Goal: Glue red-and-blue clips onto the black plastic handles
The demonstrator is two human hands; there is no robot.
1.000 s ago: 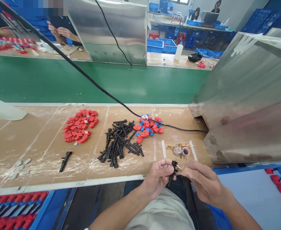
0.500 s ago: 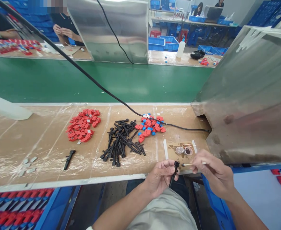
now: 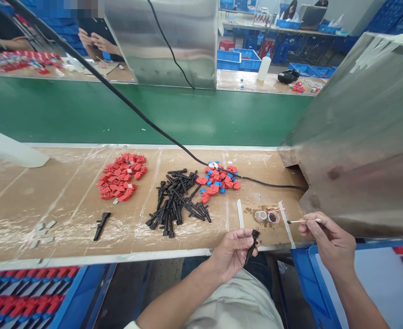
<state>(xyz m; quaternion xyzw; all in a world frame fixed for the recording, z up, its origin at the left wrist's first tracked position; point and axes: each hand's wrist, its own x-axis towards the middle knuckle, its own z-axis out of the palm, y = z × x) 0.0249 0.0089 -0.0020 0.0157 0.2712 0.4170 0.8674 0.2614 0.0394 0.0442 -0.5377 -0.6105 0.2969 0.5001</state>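
My left hand [image 3: 231,252] pinches a small black plastic toy gun part [image 3: 252,246] at the table's front edge, its blocky end up. Out to the right, my right hand [image 3: 332,238] grips a cotton swab [image 3: 302,221] whose dark tip points left, apart from the black part. Beyond my hands stand two small round cups, one pale [image 3: 260,215] and one with dark liquid [image 3: 273,217], with more swabs [image 3: 275,209] behind them. A heap of similar black parts [image 3: 174,198] lies left of my left hand, and a single black part [image 3: 101,226] rests farther left.
Red pieces [image 3: 122,177] and red-and-blue pieces [image 3: 220,179] lie in piles on the table [image 3: 67,196]. A black cable [image 3: 146,119] hangs across to a metal panel [image 3: 352,151]. Blue crates [image 3: 94,283] flank me below the table. A co-worker's hands [image 3: 96,43] show across the green strip.
My right hand has moved right with the swab, away from the black part. My left hand keeps its hold in nearly the same place. The view has shifted slightly.
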